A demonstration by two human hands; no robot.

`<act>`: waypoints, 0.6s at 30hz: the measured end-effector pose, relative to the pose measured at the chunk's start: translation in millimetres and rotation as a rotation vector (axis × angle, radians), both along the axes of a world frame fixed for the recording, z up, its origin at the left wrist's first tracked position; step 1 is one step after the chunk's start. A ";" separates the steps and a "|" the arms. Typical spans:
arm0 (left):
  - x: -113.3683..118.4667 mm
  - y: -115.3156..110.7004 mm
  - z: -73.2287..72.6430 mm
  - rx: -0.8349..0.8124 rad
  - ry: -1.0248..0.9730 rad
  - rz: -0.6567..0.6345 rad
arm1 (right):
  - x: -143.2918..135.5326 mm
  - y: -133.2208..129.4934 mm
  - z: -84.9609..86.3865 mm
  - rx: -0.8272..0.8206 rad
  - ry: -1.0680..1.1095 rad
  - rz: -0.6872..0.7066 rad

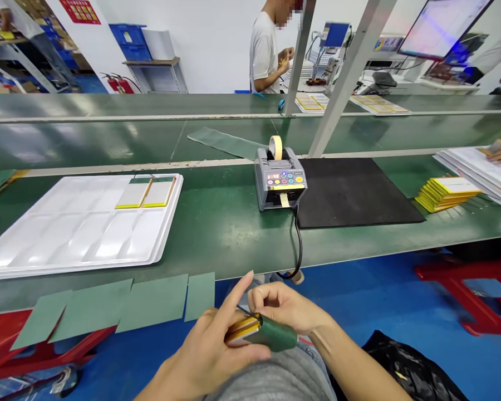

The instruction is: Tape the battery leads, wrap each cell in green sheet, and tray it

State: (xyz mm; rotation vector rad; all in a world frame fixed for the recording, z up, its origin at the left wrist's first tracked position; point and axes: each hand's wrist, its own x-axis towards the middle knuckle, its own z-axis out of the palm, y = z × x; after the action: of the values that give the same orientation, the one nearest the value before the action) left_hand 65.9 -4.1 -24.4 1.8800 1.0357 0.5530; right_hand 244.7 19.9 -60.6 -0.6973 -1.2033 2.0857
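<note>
A pack (245, 329) with yellow edges and a green wrap (279, 335) is held over the lap, before the bench (217, 234), by the left hand (229, 340): it is clasped from the side, with the thumb laid along it and the index finger raised. The right hand (281, 306) is curled at the pack's upper edge, near a dark wire (242, 309); whether anything is pinched there cannot be told.

On the dispenser (280, 178), red digits are lit above coloured buttons, but neither these nor the small panel print can be read with certainty. A tape strip (284, 200) is stuck out at its front. Yellow characters are printed on a red sign (80, 11), too small to be made out. A yellowish label (127, 37) is borne by a blue box (136, 51); its text is likewise illegible.
</note>
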 end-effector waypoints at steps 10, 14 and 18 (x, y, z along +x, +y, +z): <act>4.0 17.2 -12.2 -0.632 -0.443 0.190 | 11.2 27.3 9.1 0.198 0.041 -0.068; 1.9 18.0 -16.4 -0.745 -0.543 0.192 | -2.5 30.7 12.3 0.190 0.190 0.078; -0.5 17.4 -13.4 -0.681 -0.561 0.204 | -23.6 25.0 7.3 0.394 0.122 -0.170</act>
State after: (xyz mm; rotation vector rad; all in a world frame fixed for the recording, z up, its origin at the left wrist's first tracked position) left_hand 65.4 13.2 -37.8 0.9514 0.8838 0.6854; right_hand 221.1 44.9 -53.3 -0.4627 -1.3795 1.6597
